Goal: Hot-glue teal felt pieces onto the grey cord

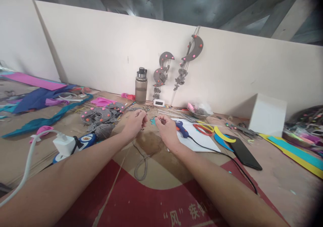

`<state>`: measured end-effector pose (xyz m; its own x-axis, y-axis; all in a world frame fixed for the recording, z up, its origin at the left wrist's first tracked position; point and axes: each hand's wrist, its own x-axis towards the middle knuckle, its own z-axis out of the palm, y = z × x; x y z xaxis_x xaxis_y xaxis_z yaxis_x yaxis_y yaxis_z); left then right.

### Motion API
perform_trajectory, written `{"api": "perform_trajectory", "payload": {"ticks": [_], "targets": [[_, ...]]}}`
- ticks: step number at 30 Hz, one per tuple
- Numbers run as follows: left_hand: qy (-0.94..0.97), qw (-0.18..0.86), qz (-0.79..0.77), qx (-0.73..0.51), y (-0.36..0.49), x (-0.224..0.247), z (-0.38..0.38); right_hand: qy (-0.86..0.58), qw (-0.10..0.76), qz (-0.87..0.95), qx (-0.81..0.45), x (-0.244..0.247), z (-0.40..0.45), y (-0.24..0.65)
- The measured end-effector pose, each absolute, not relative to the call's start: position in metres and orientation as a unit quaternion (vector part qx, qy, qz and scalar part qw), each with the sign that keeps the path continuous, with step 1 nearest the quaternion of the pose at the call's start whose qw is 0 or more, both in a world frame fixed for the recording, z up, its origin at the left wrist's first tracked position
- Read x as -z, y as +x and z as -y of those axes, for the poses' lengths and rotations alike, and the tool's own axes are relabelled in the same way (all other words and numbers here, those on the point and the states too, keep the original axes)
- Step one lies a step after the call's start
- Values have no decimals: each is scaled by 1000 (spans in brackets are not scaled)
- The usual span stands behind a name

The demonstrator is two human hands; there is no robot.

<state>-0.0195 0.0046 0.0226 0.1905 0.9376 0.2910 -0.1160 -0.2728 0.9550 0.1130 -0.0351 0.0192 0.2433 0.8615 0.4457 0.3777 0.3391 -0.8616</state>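
Two bare hands were shown close together in the head view, above a sheet of printed cardboard [141, 206] laid on the tabletop [275, 183]. By the right hand [168, 129], a small teal piece [152, 121] was apparently pinched between thumb and forefinger, though it was too small in the view for the grip to be read with certainty. The fingers of the left hand [136, 123] were curled and drawn together just across from it; whether anything was held there could not be told.

The teal piece was judged very light, thin and pliable, best taken by its edge so that it would not be creased. A grey cord [140, 179], looped on the cardboard between the forearms, was judged soft and limp, easily lifted by a single strand. Beside the right hand, a blue glue gun [182, 130] was rested near a white board [202, 141]; it was judged stiff and heavier, to be taken by its handle, well away from the nozzle.

On the cardboard, “风” and 疾 were printed in pale characters, followed by a mark too blurred to be read surely. No brand could be made out on the bottle [141, 89], and the digits of the small white clock [158, 103] were illegible.
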Motion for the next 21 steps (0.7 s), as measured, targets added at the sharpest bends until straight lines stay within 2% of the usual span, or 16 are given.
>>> {"api": "perform_trajectory", "payload": {"ticks": [5,12,21], "targets": [[661,412,-381,-498,-24,-37,1,-536,575,586,-196,-19,33,115],[761,364,-330,-423,-27,-47,-2,-539,565,598,-180,-20,33,117],[761,344,-352,-422,-30,-45,-8,-535,540,641,-108,-21,38,117]]}}
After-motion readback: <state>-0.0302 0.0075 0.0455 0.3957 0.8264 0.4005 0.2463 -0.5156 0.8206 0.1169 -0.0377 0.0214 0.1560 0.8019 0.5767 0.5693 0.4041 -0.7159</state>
